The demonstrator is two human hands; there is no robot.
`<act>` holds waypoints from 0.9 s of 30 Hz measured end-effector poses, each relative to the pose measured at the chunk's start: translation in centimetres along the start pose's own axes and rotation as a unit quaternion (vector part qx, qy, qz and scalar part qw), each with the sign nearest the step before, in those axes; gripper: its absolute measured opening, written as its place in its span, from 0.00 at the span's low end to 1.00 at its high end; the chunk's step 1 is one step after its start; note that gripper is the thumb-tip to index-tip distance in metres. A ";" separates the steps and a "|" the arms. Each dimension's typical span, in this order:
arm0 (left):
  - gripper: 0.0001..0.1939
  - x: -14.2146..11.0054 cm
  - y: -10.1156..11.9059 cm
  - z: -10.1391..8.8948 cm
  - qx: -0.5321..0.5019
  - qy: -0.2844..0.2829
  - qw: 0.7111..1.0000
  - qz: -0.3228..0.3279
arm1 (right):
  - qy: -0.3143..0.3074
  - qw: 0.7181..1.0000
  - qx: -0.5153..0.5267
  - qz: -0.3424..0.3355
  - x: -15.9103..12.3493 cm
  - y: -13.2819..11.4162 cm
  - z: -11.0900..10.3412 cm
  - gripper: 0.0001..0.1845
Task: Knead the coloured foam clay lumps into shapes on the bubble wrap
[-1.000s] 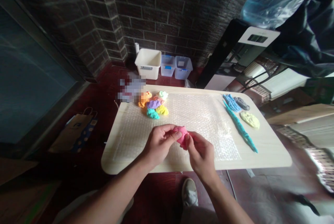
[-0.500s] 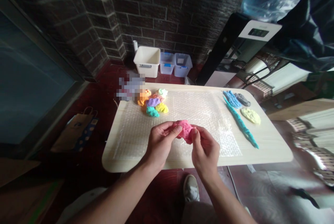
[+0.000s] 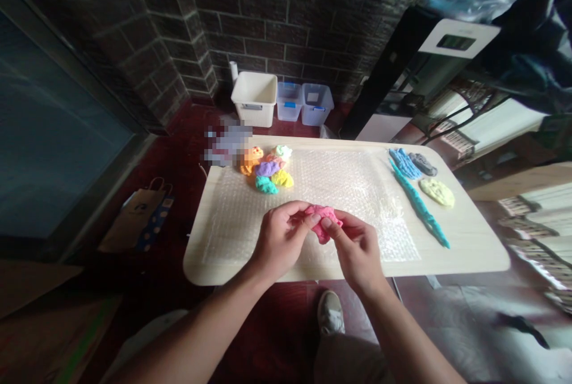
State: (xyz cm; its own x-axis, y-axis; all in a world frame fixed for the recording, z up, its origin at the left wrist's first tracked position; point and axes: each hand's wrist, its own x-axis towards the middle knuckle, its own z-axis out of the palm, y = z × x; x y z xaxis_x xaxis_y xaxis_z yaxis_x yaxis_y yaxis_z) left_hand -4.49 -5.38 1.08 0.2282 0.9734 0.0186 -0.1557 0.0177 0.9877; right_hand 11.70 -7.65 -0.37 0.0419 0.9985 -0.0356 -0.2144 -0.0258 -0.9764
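Observation:
A lump of pink modelling clay [image 3: 325, 230] is held above the near half of the table, between my two hands. My left hand [image 3: 286, 235] pinches its left side, thumb on top and fingers beneath. On the right side, my right hand [image 3: 357, 245] grips it the same way, its thumb pressing into the upper face. Both sets of fingertips are partly hidden behind the clay. Beyond my hands, toward the back left, sits a cluster of clay lumps: purple [image 3: 267, 169], green [image 3: 266, 185], yellow [image 3: 282, 178], orange [image 3: 246, 166] and pale mint [image 3: 283, 151].
Bubble wrap [image 3: 241, 223] covers much of the table [image 3: 473, 253]. At the right lie a long teal clay strip [image 3: 420, 205], blue clay [image 3: 404, 163], grey clay [image 3: 422, 164] and pale yellow clay [image 3: 437, 192]. Storage bins [image 3: 254, 98] stand behind on the floor.
My right thumb has shifted left onto the clay's upper face, closer to my left thumb. The pink lump looks more squeezed together. The camera view has shifted slightly.

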 end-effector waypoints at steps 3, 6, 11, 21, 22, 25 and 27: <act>0.13 0.2 -0.1 0.4 -0.038 0.015 0.999 -0.016 | 0.016 1.000 0.006 -0.008 -0.1 0.0 0.3 0.09; 0.13 0.4 -0.3 0.6 -0.087 0.037 0.994 -0.049 | 0.026 0.999 0.022 -0.005 -0.1 -0.3 0.7 0.10; 0.15 0.5 -0.6 0.1 -0.091 0.053 0.991 -0.079 | 0.064 0.997 0.034 -0.001 0.0 -0.2 1.2 0.13; 0.20 -0.5 -1.4 -0.1 0.319 0.054 0.937 0.131 | 0.105 0.994 -0.015 -0.032 -0.2 1.4 0.9 0.13; 0.19 -0.5 -1.4 -0.1 0.338 0.040 0.929 0.143 | 0.098 0.995 -0.015 -0.030 -0.3 1.4 0.9 0.13; 0.15 -0.3 -1.3 -0.2 0.365 0.002 0.918 0.154 | 0.087 0.995 -0.026 -0.028 -0.5 0.9 1.0 0.14; 0.13 -0.2 -1.2 -0.3 0.360 -0.010 0.920 0.151 | 0.087 0.995 -0.037 -0.031 -0.5 0.5 1.0 0.15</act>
State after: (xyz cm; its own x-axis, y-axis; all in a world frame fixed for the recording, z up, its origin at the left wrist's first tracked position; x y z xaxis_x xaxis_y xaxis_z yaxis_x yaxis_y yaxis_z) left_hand -4.60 -5.54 -0.12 0.2986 0.9045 0.3045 0.4614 -0.4162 0.7835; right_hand 10.59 -8.15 -0.64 0.2229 0.9748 -0.0041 -0.1331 0.0263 -0.9907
